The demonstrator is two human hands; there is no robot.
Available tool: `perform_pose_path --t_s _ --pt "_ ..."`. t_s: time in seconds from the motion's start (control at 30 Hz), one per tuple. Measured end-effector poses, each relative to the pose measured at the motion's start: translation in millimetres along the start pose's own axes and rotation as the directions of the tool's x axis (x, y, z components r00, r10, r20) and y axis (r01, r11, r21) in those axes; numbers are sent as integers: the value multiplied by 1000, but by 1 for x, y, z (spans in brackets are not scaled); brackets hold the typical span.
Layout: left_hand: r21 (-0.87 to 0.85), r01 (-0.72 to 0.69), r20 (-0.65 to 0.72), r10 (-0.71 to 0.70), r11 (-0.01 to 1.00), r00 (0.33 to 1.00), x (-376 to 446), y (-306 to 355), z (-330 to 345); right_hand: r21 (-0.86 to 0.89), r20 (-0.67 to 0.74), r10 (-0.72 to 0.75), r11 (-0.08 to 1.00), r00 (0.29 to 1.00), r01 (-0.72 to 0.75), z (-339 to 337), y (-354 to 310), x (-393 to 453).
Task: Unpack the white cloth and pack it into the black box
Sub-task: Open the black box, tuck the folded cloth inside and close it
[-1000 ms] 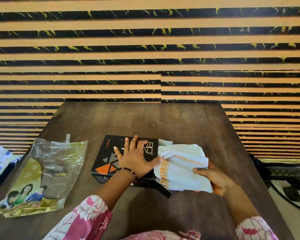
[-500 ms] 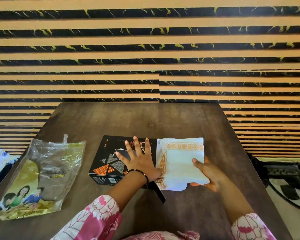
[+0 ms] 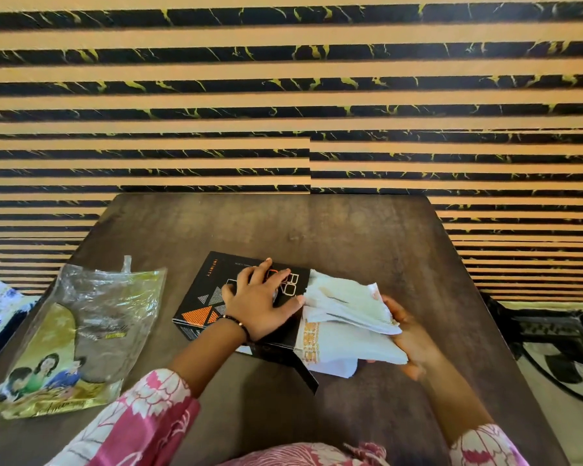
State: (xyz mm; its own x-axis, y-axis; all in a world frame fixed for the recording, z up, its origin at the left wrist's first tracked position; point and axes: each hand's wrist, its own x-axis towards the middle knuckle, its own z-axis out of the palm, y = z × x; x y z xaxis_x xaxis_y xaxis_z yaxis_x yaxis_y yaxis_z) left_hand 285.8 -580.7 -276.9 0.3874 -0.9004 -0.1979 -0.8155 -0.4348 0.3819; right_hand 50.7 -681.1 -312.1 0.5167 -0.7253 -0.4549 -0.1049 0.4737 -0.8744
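Packing step: left hand flat on black box, grasping nothing; right hand grasping folded white cloth at box's right-side opening; next, feed it in squarely.

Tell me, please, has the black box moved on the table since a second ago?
No. The black box keeps its place beside the plastic packet, its far corner no nearer the table's back edge, with the left hand pressed flat on top.

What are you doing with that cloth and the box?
A person is packing a folded white cloth into a black box on the table. The left hand presses flat on the box, while the right hand grips the cloth at its open end. The empty plastic wrapper lies off to the left.
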Motion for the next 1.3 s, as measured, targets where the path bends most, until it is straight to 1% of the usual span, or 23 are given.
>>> perform_pose_path --t_s 0.07,0.17,0.3,0.4,0.5,0.57,0.63,0.67,0.73,0.83,0.97,1.07,1.13,1.17,1.23,1.3 --pt "82 -30 -56 35 996 998 -4 -5 6 21 17 16 1000 1000 -17 3 2 2" --pt "228 -20 -131 51 973 990 -5 -4 21 -52 17 -13 999 1000 14 3 5 4" --pt "267 17 -133 19 964 991 1 -5 24 -166 17 48 985 999 -44 -2 8 -1" --pt "261 9 -120 23 965 992 0 -4 24 -125 0 78 989 997 -77 -3 9 -4" --pt "258 15 -134 20 966 991 -2 -4 24 -101 -71 117 987 991 -123 3 7 -2" --pt "258 18 -133 17 966 991 -2 -4 24 -133 -188 142 977 972 -168 10 2 3" --pt "260 16 -116 15 965 993 -2 -3 24 -165 -319 161 961 934 -221 12 0 11" --pt "263 16 -109 13 965 994 -3 -3 24 -173 -354 163 956 921 -236 13 0 14" --pt "268 18 -104 10 963 995 -3 -3 23 -175 -376 165 954 912 -244 11 2 21" --pt "269 17 -117 16 963 993 -4 -3 23 -211 -332 94 962 939 -171 14 6 22" --pt "269 21 -153 21 963 988 -4 -1 24 -333 -260 -43 942 965 -48 31 8 13" --pt "281 21 -145 20 959 989 -3 -2 24 -377 -138 -20 925 990 -34 44 10 5" --pt "284 19 -135 20 959 991 -4 -2 25 -370 -60 42 927 997 -62 47 9 3" --pt "285 19 -133 20 958 991 -4 -2 25 -358 -46 63 931 997 -75 45 9 4" --pt "282 18 -136 22 959 990 -5 -2 25 -286 -71 65 955 995 -83 39 8 3" --pt "274 15 -140 24 962 990 -5 -2 25 -181 -154 71 979 985 -99 34 9 4"
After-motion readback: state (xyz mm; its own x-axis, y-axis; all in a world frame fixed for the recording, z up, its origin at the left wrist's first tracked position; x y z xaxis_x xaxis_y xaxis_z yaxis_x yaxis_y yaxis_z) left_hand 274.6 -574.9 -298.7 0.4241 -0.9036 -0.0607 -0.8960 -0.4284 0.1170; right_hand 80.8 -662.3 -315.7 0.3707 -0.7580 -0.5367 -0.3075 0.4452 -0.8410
